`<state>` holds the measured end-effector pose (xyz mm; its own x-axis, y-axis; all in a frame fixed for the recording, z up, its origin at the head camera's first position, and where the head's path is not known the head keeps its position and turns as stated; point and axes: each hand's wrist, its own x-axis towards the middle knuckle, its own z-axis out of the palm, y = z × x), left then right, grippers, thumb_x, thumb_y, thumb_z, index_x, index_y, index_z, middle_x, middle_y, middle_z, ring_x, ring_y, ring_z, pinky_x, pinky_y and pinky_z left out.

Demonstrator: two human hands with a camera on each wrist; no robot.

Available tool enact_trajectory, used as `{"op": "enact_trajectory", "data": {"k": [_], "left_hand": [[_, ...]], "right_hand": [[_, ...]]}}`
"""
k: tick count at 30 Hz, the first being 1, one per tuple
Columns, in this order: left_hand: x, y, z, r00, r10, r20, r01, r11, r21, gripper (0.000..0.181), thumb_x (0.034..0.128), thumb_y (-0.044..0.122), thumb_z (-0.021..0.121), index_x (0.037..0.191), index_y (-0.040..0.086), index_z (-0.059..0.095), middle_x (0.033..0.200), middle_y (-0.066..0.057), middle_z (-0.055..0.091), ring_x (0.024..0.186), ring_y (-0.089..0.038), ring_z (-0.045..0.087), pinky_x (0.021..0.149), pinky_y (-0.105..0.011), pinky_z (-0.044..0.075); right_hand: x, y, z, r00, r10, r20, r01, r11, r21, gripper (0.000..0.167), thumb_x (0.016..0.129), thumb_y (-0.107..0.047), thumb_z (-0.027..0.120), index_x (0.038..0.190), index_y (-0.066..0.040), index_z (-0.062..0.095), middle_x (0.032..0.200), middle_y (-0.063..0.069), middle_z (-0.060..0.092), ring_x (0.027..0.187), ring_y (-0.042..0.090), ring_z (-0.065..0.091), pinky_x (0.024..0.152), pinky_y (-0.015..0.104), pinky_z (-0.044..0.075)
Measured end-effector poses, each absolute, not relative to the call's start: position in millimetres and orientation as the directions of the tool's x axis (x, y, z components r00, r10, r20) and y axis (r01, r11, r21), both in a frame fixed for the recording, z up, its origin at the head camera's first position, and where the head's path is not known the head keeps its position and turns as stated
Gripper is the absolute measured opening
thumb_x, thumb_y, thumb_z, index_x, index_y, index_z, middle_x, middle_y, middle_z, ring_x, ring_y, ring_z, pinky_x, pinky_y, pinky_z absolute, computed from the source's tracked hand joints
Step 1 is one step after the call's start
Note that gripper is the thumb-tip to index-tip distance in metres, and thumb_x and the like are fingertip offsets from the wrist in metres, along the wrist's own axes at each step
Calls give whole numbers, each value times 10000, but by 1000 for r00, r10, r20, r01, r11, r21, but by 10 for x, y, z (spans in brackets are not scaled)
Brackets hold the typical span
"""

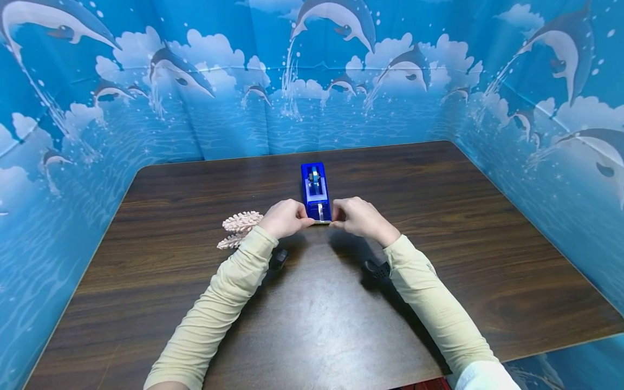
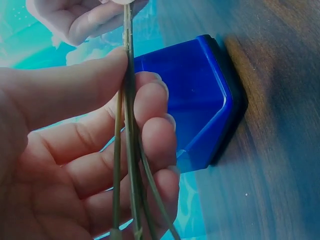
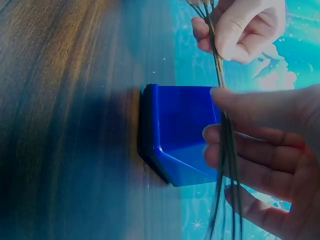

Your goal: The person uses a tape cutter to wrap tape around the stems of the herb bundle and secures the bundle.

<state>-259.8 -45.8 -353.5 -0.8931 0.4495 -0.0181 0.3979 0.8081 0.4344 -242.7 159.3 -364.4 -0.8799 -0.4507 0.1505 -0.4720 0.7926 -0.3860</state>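
My left hand [image 1: 285, 218] pinches a bundle of thin green stems [image 2: 129, 95] between thumb and fingers. Opposite it, my right hand [image 1: 361, 219] pinches the same bundle, as the right wrist view shows from close by. Pale pink, bumpy flower sprigs [image 1: 242, 221] stick out left of my left hand. A short, lighter stretch of stems [image 3: 218, 65] spans the gap between my hands; whether anything is wrapped there I cannot tell. Just beyond the hands stands a blue tape dispenser [image 1: 317, 198], its near end close to my fingertips. The loose stem ends hang apart.
The dark wood-grain table [image 1: 195, 189] has its far edge behind the dispenser. A blue curtain [image 1: 234, 124] with dolphins surrounds the table at the back and sides. Black wrist devices [image 1: 377, 269] sit under both forearms, near the tabletop.
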Motion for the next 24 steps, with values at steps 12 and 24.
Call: {"op": "enact_trajectory", "data": {"k": [12, 24], "left_hand": [[-2591, -454, -3518, -894, 447, -31, 392, 813, 430, 233, 846, 293, 728, 760, 92, 649, 780, -50, 662, 718, -196, 570, 682, -313, 442], [-2593, -449, -3528, -896, 444, -28, 386, 807, 448, 239, 816, 229, 765, 741, 90, 586, 743, -52, 617, 714, -213, 550, 668, -308, 421]], "right_hand": [[-2457, 1595, -3731, -814, -540, 215, -579, 724, -375, 126, 922, -147, 646, 867, -65, 725, 780, 38, 625, 651, 106, 517, 612, 252, 432], [-2454, 1575, -3694, -850, -486, 202, -522, 730, -441, 174, 956, -190, 605, 837, -70, 643, 712, 7, 588, 620, 102, 485, 591, 245, 402]]}}
